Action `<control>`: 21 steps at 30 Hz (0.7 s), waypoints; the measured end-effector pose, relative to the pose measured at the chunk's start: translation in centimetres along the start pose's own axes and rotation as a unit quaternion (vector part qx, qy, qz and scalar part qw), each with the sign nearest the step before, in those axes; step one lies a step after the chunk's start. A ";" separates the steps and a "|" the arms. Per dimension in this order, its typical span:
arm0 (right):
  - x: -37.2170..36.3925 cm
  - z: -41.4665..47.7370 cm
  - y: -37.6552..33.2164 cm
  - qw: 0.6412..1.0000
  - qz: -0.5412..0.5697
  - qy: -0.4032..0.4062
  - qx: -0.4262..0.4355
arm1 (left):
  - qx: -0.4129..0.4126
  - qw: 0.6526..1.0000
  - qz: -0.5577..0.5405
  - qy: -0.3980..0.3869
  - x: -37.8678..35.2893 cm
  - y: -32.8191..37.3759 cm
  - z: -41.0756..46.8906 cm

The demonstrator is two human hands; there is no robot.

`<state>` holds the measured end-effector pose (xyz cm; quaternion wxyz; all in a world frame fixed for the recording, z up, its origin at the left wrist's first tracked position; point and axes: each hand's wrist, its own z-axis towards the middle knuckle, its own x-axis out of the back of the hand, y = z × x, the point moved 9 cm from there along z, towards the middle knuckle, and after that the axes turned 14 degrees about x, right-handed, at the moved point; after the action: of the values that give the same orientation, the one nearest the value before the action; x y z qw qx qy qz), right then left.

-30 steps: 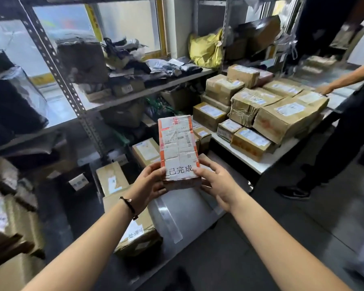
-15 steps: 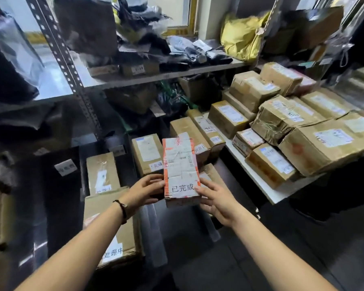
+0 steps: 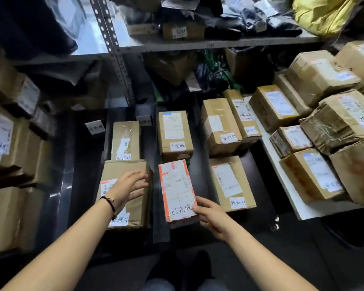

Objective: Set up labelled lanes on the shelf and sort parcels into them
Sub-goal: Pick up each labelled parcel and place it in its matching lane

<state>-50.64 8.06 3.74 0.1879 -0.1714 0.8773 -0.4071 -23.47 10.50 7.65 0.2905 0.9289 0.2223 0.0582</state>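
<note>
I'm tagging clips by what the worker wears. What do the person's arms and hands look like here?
The left forearm and right forearm are bare, with no sleeves in view. Neither the left hand nor the right hand is gloved. A thin dark cord bracelet with a small pale piece circles the left wrist. No watch shows.

A parcel depot's storeroom — slotted metal shelving [image 3: 111, 38] packed with taped, labelled cardboard parcels [image 3: 174, 133], more heaped on a counter [image 3: 290, 198].
</note>
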 end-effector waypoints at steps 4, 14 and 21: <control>0.0 2.4 1.6 0.999 -0.031 -0.024 -0.016 | 0.011 0.999 -0.001 0.031 0.8 -1.1 -0.1; 0.5 5.7 4.0 0.999 0.046 0.008 -0.021 | 0.015 0.999 0.029 0.041 1.0 -2.0 -1.1; 0.9 6.8 4.6 0.997 0.075 0.032 -0.007 | 0.005 0.998 0.033 0.047 0.8 -2.4 -2.0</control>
<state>-48.92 5.99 -4.10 0.1889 -0.0933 0.8958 -0.3913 -24.12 13.65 7.89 0.2729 0.9334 0.2050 0.1106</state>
